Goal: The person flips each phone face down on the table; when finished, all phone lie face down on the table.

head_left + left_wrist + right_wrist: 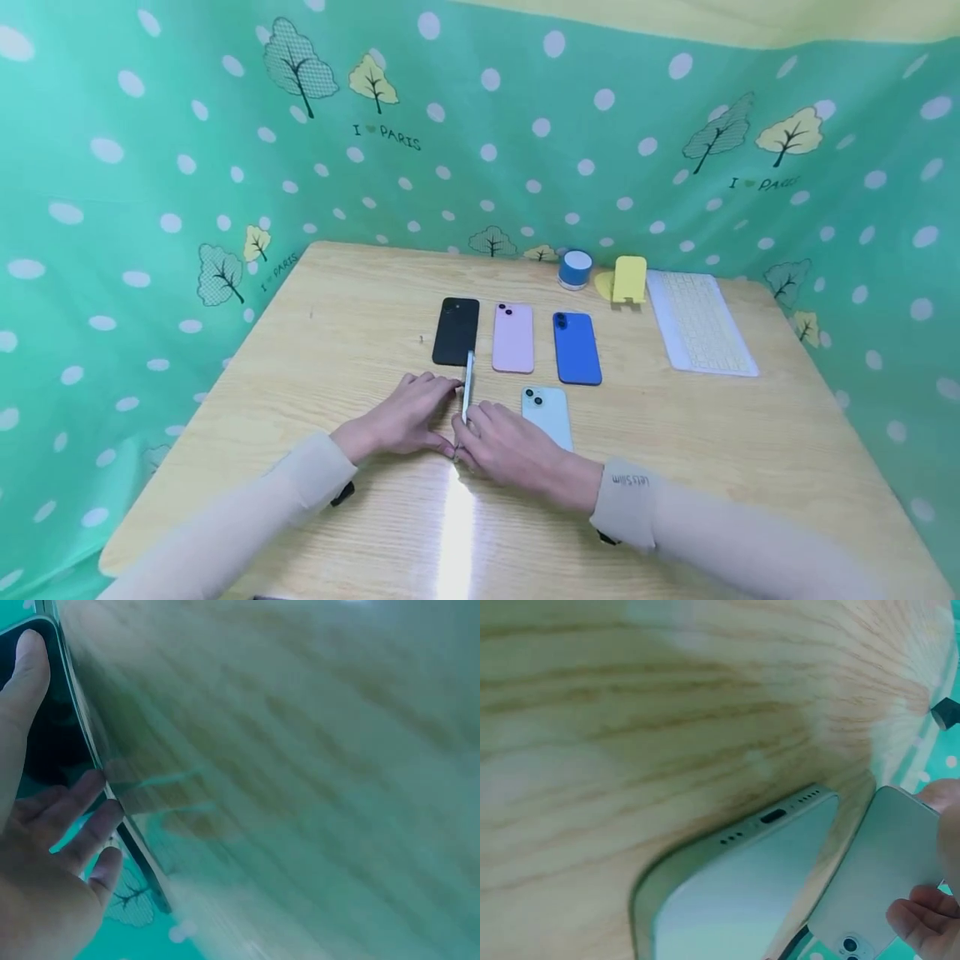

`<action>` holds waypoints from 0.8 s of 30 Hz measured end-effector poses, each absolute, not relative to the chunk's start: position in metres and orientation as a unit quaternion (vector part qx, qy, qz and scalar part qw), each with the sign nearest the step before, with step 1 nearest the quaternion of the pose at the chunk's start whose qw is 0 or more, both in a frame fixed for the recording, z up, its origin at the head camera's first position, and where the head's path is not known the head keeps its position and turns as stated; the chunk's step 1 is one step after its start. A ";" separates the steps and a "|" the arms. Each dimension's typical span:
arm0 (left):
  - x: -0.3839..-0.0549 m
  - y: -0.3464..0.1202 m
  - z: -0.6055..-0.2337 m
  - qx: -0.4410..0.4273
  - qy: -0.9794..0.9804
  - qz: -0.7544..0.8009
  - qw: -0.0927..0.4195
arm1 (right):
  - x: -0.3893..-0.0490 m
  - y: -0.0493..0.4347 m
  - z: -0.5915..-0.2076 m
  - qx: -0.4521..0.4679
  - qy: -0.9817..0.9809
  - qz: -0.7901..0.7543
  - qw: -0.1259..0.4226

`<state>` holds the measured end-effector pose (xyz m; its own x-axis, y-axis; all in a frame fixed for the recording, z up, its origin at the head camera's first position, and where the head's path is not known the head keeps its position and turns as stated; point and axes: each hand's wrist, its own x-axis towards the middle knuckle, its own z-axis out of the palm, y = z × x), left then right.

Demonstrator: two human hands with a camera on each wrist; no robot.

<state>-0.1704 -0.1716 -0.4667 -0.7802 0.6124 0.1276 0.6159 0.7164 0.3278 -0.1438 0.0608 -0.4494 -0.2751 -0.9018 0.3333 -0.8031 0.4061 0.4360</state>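
Note:
A pale-backed phone (468, 385) stands on its long edge between my two hands. My left hand (401, 412) holds it from the screen side. In the left wrist view its thumb lies on the dark screen (64, 739) and the other fingertips meet the lower edge by the table. From the back side my right hand (506, 442) grips the near part, its fingertips on the pale back (877, 862) below which the camera lenses show. A light blue phone (551, 417) lies back up beside my right hand, its charging port end close in the right wrist view.
Beyond my hands a black phone (456, 332), a pink phone (513, 337) and a blue phone (577, 348) lie in a row. Farther back stand a blue cylinder (575, 269) and a yellow phone stand (628, 279). A white keyboard (701, 323) lies at the right.

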 end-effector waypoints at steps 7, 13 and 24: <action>-0.173 -0.166 -0.465 -0.321 -0.922 -0.212 0.052 | -0.150 0.064 -0.442 0.544 -0.798 -0.083 0.248; -0.178 -0.163 -0.461 -0.379 -0.894 -0.194 0.136 | -0.151 0.066 -0.439 0.543 -0.798 -0.081 0.246; -0.167 -0.167 -0.466 -0.391 -0.892 -0.177 0.138 | -0.135 0.063 -0.447 0.513 -0.835 -0.078 0.182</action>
